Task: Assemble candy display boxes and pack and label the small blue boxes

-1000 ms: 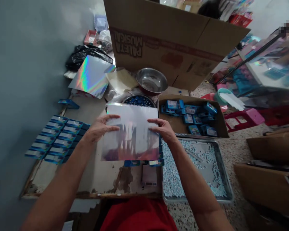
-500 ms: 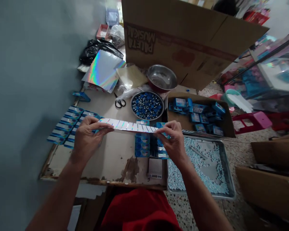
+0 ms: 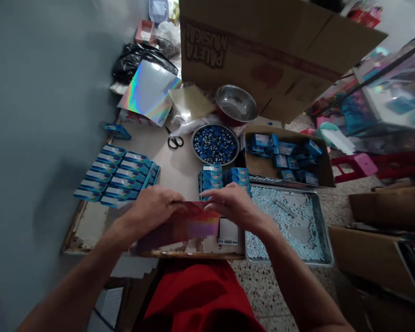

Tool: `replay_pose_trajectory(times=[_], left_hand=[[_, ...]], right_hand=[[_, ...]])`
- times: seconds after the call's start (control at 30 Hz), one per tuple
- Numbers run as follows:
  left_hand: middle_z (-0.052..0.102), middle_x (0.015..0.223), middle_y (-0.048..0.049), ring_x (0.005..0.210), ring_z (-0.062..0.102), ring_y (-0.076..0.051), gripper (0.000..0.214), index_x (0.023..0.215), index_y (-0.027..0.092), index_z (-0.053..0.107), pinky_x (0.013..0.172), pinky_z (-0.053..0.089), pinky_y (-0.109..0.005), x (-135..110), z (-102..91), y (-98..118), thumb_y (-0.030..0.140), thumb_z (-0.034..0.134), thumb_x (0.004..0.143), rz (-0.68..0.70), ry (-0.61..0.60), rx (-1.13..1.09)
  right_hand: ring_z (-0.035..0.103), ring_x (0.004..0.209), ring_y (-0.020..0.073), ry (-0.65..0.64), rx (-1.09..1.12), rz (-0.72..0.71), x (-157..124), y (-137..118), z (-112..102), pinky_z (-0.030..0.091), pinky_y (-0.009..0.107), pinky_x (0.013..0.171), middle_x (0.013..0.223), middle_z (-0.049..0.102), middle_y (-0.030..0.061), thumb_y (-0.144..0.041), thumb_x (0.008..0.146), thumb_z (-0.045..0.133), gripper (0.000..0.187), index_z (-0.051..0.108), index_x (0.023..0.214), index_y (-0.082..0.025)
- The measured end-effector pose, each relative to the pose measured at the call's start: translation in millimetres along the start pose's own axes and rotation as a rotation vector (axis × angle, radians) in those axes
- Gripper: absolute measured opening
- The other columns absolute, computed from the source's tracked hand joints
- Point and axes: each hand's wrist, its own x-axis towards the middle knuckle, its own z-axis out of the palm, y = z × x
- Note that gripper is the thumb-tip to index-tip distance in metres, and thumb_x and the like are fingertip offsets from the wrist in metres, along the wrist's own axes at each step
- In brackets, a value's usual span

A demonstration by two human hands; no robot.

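Between my two hands is a holographic sticker strip (image 3: 190,228), tilted so that its shiny face reflects red and purple; motion blurs it. My left hand (image 3: 157,205) is closed on its upper left part, and my right hand (image 3: 233,203) pinches the upper right corner. Just beyond the right hand stand two stacks of small blue boxes, one a left stack (image 3: 211,175) and one a right stack (image 3: 240,174). Past my left hand, rows of blue boxes with pale labels (image 3: 121,177) lie on the table (image 3: 173,170).
A bowl of blue-and-white pieces (image 3: 215,145), scissors (image 3: 174,141) and a metal bowl (image 3: 237,103) stand farther back. Rightward are a carton of blue boxes (image 3: 263,173) and a metal tray of small pale pieces (image 3: 327,230). A digital scale (image 3: 228,230) sits near the front edge.
Both hands have come down and closer to me with the strip. It has turned from its white, lined face to a reflective reddish one. The view has shifted slightly.
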Motion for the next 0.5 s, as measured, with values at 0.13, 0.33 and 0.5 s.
replay_pose_trajectory(times=[0.13, 0.33, 0.5], left_hand=[[0.077, 0.079, -0.0003, 0.074, 0.067, -0.019, 0.02, 0.085, 0.031, 0.082, 0.065, 0.04, -0.026, -12.4, 30.1, -35.3, 0.037, 0.063, 0.085, -0.042, -0.189, -0.133], [0.077, 0.078, -0.0031, 0.076, 0.067, -0.022, 0.027, 0.075, 0.025, 0.08, 0.068, 0.045, -0.027, -36.8, 79.4, -110.4, 0.05, 0.07, 0.074, -0.168, -0.248, -0.475], [0.07, 0.064, -0.0035, 0.064, 0.061, -0.019, 0.035, 0.064, 0.018, 0.074, 0.059, 0.043, -0.025, -36.9, 132.8, -132.9, 0.052, 0.079, 0.059, -0.449, -0.072, -0.718]], right_hand=[[0.05, 0.057, 0.0101, -0.181, -0.154, 0.081, -22.3, -1.2, 40.2, 0.029, 0.027, 0.066, 0.063, 0.066, -0.0004, -0.026, 0.096, 0.064, 0.019, 0.074, 0.08, -0.021], [0.053, 0.06, 0.0096, -0.137, 0.31, 0.397, -71.4, 22.7, 98.3, 0.028, 0.022, 0.058, 0.065, 0.064, -0.0027, -0.033, 0.096, 0.06, 0.026, 0.075, 0.079, -0.019], [0.048, 0.059, 0.0107, -0.002, 0.484, 0.648, -92.9, 57.2, 154.8, 0.03, 0.022, 0.057, 0.057, 0.055, -0.0035, -0.053, 0.081, 0.071, 0.041, 0.071, 0.065, -0.016]])
